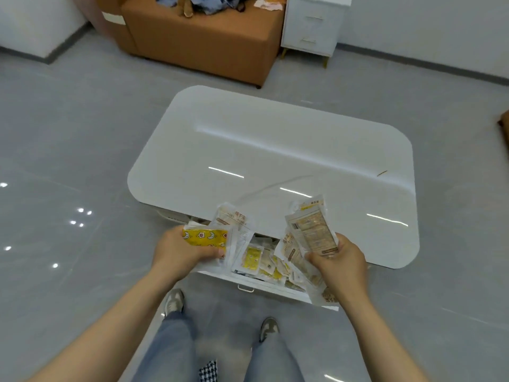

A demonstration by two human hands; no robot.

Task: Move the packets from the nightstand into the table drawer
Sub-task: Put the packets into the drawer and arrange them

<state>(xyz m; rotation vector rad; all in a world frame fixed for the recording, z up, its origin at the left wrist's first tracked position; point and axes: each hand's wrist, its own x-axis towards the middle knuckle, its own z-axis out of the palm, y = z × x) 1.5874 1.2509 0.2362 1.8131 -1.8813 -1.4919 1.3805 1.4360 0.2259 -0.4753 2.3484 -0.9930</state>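
Stands at the open drawer (220, 278) of the white table (275, 150). Grips a yellow-fronted bundle of packets (205, 238) in the left hand (181, 250), fingers curled round it, just above the drawer's left end. Clutches a fan of pale packets (311, 230) in the right hand (340, 264), above the drawer's right end. Looks down on a loose heap of packets (252, 256) lying inside the drawer, between both hands. Sees the white nightstand (311, 23) well beyond the drawer, past the table, beside an orange sofa (203, 42).

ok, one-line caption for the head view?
Left hand and right hand each hold packets over the open table drawer, already part-filled with more.
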